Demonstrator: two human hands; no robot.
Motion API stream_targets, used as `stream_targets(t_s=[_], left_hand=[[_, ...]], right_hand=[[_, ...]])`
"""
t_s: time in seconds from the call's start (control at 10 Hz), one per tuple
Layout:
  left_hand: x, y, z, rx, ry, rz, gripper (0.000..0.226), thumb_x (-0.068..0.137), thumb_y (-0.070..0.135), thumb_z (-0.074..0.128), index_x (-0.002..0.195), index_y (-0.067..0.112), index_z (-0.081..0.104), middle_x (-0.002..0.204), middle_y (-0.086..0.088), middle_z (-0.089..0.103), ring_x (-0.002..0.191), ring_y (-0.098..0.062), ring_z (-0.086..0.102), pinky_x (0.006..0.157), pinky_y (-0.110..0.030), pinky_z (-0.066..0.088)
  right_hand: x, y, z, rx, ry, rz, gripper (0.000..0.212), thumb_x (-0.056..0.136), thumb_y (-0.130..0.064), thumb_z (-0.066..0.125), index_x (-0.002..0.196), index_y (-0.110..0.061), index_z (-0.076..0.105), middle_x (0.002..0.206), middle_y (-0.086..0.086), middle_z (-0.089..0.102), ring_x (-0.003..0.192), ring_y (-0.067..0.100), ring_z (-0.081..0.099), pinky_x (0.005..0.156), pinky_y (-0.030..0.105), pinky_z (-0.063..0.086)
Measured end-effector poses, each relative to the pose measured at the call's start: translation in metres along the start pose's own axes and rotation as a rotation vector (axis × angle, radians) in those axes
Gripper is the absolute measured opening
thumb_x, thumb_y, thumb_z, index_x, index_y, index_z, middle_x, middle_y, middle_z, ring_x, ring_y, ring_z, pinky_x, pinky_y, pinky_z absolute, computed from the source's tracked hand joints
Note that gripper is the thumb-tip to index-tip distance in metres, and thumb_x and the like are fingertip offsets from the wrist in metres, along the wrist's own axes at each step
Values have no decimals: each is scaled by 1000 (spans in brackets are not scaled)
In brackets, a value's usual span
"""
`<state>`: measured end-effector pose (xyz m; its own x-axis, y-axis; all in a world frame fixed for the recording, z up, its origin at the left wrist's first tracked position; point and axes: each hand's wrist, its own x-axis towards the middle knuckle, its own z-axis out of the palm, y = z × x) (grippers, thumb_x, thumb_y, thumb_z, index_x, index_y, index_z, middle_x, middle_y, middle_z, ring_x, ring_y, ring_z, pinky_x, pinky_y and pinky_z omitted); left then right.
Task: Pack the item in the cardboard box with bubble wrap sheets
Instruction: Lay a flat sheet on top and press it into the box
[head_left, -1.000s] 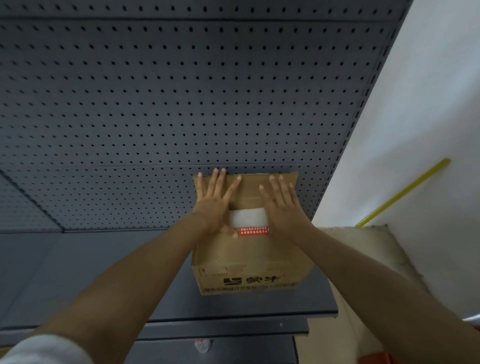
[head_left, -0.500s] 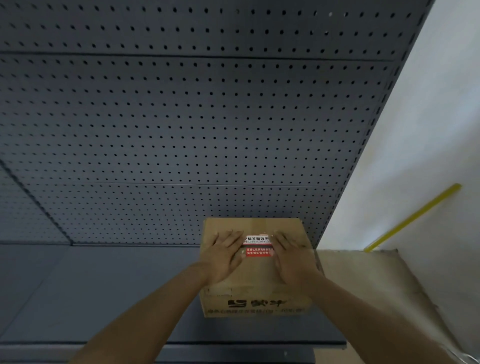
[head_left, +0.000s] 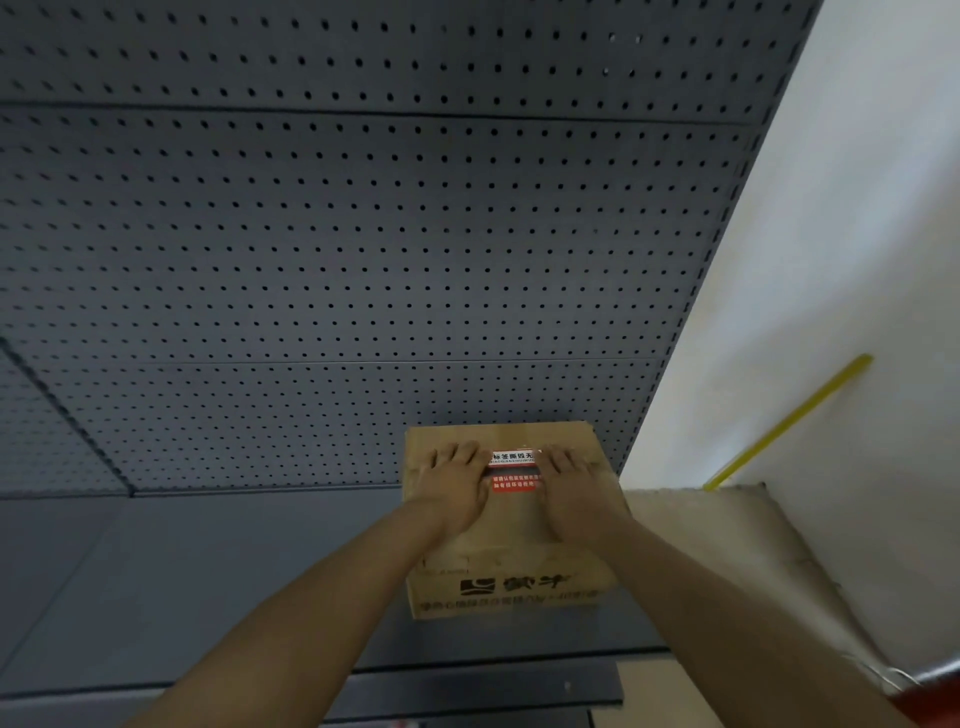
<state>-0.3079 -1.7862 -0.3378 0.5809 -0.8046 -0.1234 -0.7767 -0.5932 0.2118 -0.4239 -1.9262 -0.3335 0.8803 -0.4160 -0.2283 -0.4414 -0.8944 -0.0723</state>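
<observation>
A brown cardboard box (head_left: 511, 582) with dark print on its front stands on a dark grey shelf (head_left: 208, 587), its top flaps folded down flat. A red and white label (head_left: 514, 470) lies across the seam of the flaps. My left hand (head_left: 454, 486) presses flat on the left flap and my right hand (head_left: 574, 491) presses flat on the right flap, fingers straight and pointing away from me. The item and the bubble wrap are hidden inside the box.
A dark perforated back panel (head_left: 363, 234) rises behind the box. A white wall (head_left: 857, 208) with a yellow strip (head_left: 789, 423) is to the right. A beige surface (head_left: 727, 561) sits beside the shelf, right of the box.
The flaps, open with white wrap showing a second ago, are now folded shut. My hands slid back from the far flap and now lie on the closed top either side of the label.
</observation>
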Motion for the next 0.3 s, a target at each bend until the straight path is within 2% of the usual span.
stream_targets(t_s=[0.1, 0.2, 0.3], left_hand=[[1, 5, -23, 51, 33, -12, 51, 97, 41, 36, 144, 22, 32, 149, -6, 36, 137, -28, 32, 115, -45, 21], [-8, 8, -44, 13, 42, -56, 50, 97, 39, 34, 144, 21, 32, 147, -8, 38, 136, -28, 34, 114, -49, 23], [-32, 25, -69, 33, 113, -56, 45, 100, 34, 33, 139, 12, 36, 146, -12, 37, 136, -30, 32, 116, -47, 20]], right_hand=[[-4, 3, -14, -45, 137, -14, 56, 98, -32, 37, 150, -21, 19, 156, 7, 24, 142, 30, 23, 117, 50, 20], [-19, 0, -31, 51, 216, -45, 57, 96, -27, 42, 150, -19, 23, 158, 9, 21, 144, 31, 18, 120, 46, 14], [-50, -4, -45, 130, 279, -54, 56, 97, -25, 42, 149, -16, 24, 160, 7, 14, 146, 29, 11, 119, 40, 10]])
